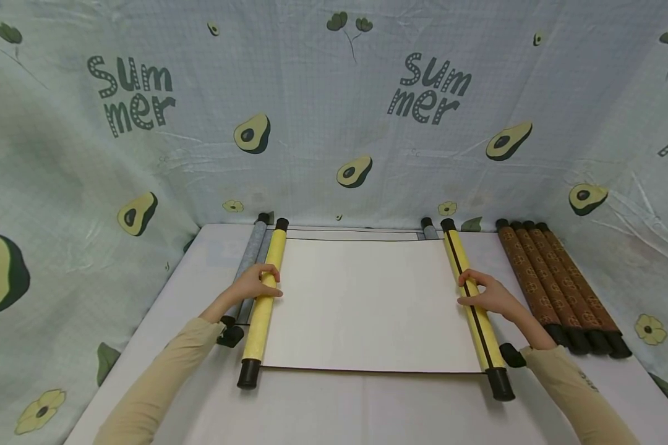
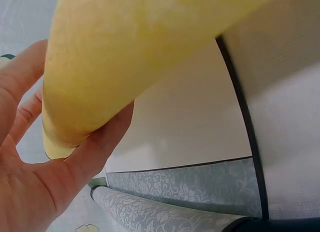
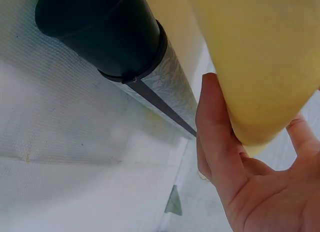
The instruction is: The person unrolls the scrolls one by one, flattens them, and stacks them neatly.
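Note:
A partly unrolled scroll with blank off-white paper spans between my hands, its two yellow rollers capped in black. My left hand grips the left yellow roller near its middle, thumb on the paper side. The right yellow roller, marked by a dark lengthwise strip, is held by my right hand. Beneath lies another unrolled scroll with grey-blue patterned rollers, mostly covered by the yellow one. In the left wrist view the yellow roller hangs above the grey-blue roller.
Several brown patterned scrolls with black end caps lie side by side at the table's right. The white table meets a cloth backdrop printed with avocados, which encloses its back and sides.

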The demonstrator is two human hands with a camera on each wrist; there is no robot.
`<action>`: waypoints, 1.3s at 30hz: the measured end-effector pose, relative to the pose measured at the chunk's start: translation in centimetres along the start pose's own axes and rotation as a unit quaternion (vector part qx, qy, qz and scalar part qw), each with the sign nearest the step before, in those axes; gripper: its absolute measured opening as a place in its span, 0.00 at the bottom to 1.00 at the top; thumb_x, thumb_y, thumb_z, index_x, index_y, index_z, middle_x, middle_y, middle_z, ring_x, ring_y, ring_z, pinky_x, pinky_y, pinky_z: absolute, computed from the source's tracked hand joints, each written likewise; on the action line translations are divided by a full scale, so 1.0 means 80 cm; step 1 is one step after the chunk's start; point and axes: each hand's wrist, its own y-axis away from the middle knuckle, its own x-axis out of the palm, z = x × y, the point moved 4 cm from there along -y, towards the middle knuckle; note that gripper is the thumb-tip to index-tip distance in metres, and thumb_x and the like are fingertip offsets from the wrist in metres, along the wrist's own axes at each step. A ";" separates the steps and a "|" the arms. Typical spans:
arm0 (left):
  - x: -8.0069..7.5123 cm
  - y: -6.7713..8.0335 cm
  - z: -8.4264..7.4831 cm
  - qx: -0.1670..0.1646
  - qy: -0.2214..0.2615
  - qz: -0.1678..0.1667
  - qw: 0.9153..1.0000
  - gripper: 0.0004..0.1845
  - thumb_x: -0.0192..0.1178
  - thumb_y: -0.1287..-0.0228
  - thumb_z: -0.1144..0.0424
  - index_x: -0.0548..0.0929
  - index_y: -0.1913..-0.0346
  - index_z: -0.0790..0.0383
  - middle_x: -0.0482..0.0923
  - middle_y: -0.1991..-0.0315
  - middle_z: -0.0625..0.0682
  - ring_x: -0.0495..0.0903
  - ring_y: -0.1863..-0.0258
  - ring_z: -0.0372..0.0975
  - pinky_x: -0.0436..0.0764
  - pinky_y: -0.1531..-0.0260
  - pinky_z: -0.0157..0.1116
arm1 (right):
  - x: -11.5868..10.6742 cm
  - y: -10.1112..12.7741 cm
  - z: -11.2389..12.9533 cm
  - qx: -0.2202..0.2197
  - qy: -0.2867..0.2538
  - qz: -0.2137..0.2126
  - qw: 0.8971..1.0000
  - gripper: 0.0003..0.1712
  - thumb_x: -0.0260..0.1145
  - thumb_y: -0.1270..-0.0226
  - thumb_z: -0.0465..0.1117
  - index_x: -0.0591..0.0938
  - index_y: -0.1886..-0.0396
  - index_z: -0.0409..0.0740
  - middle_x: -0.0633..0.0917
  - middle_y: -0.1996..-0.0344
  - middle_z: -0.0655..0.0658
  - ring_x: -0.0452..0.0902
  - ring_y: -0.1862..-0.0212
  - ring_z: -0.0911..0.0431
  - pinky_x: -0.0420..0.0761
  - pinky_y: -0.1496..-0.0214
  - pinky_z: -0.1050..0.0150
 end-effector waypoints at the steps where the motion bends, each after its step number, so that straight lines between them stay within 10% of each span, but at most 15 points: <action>1: 0.000 0.000 0.001 0.000 -0.001 -0.001 1.000 0.14 0.67 0.55 0.67 0.75 0.67 0.67 0.72 0.61 0.61 0.62 0.81 0.38 0.67 0.81 0.32 | 0.000 0.000 0.001 -0.001 0.004 0.000 1.000 0.21 0.69 0.51 0.41 0.71 0.60 0.40 0.71 0.58 0.36 0.64 0.60 0.47 0.68 0.71 0.63; 24: -0.012 0.006 0.004 -0.017 0.026 0.023 0.999 0.09 0.57 0.49 0.71 0.74 0.63 0.69 0.70 0.66 0.60 0.58 0.83 0.38 0.63 0.81 0.33 | -0.011 0.005 -0.005 -0.007 -0.011 0.011 1.000 0.20 0.64 0.48 0.36 0.67 0.57 0.40 0.68 0.56 0.34 0.66 0.64 0.48 0.68 0.74 0.62; 39: -0.015 0.006 0.005 0.007 -0.030 -0.005 1.000 0.17 0.69 0.56 0.62 0.73 0.66 0.66 0.71 0.60 0.60 0.63 0.71 0.42 0.64 0.75 0.34 | -0.008 0.008 -0.003 -0.021 0.028 -0.005 0.999 0.22 0.69 0.50 0.43 0.69 0.59 0.41 0.71 0.56 0.37 0.63 0.56 0.47 0.64 0.66 0.62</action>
